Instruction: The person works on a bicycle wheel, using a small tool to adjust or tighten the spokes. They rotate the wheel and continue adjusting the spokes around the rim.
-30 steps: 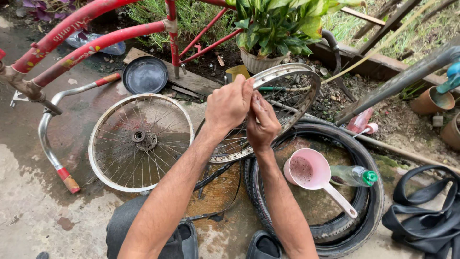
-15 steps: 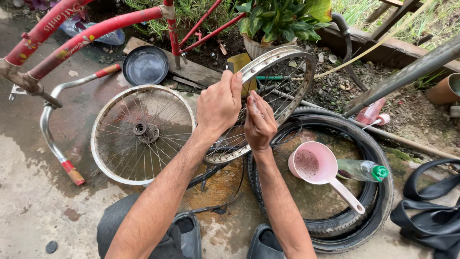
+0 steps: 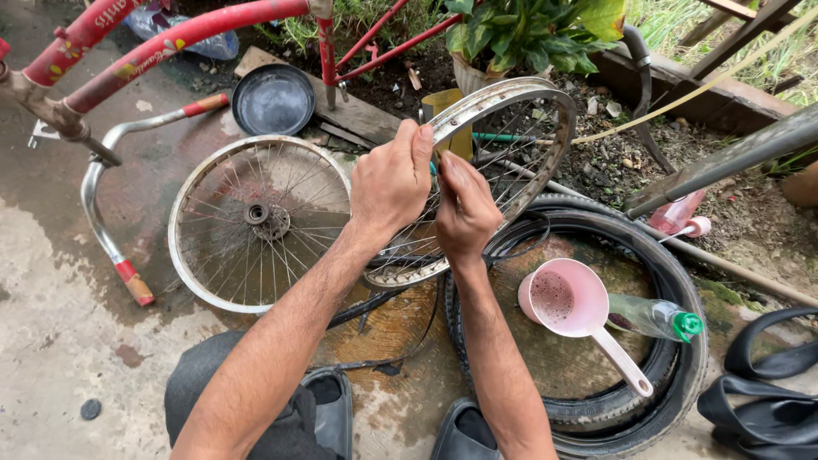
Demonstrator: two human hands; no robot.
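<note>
My left hand (image 3: 390, 183) grips the metal rim of a bare spoked bicycle wheel (image 3: 520, 128) that stands tilted in front of me. My right hand (image 3: 464, 209) is closed with fingers pinched among that wheel's spokes; what it pinches is hidden. A second spoked wheel (image 3: 256, 221) lies flat on the wet concrete to the left. A black tyre (image 3: 673, 281) lies on the ground to the right, under the tilted wheel's lower edge.
A pink scoop (image 3: 579, 311) and a clear bottle with a green cap (image 3: 656, 317) lie inside the tyre. A red bicycle frame (image 3: 170, 38), chrome handlebar (image 3: 98, 217), dark pan (image 3: 274, 100), potted plant (image 3: 528, 34) and black inner tube (image 3: 767, 383) surround the spot.
Both hands stay on the tilted wheel, with only small shifts of the fingers. The camera has moved closer and slightly left.
</note>
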